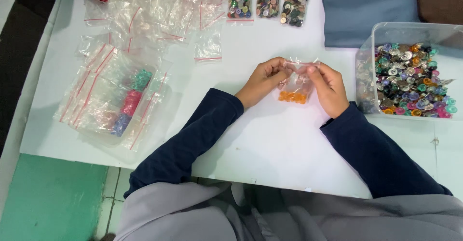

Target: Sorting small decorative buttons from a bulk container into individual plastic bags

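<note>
The small clear zip bag (295,84) sat between both hands at the table's middle, held just above the white table (270,140). Its orange buttons (292,97) had sunk to the bottom edge, nearest me. The bag's top strip ran left-right, and that was the axis I watched — left hand (260,81) pinched the strip's left end, right hand (328,87) pinched the right end, fingers closed on plastic on both sides. Neither hand was nearer than the other; the bag hung centred, mouth far, load near. I couldn't tell whether the seal was pressed shut or apart.

Containers, quick:
- Far right, a clear plastic tub (371,53) w/ a heap of mixed buttons (410,79) — silver, teal, pink, orange. It stood just beside the right hand, apart from it.
- Far edge, approx. centre, three filled bags of dark mixed buttons (267,2) lay side by side.
- Left of those, a scatter of empty zip bags (159,14) w/ red strips.
- Near left, a shallow clear tray (103,137) under more bags, some holding teal, pink and blue-ish buttons (131,101).

A blue cloth (366,9) lay at the far right, behind the tub.
</note>
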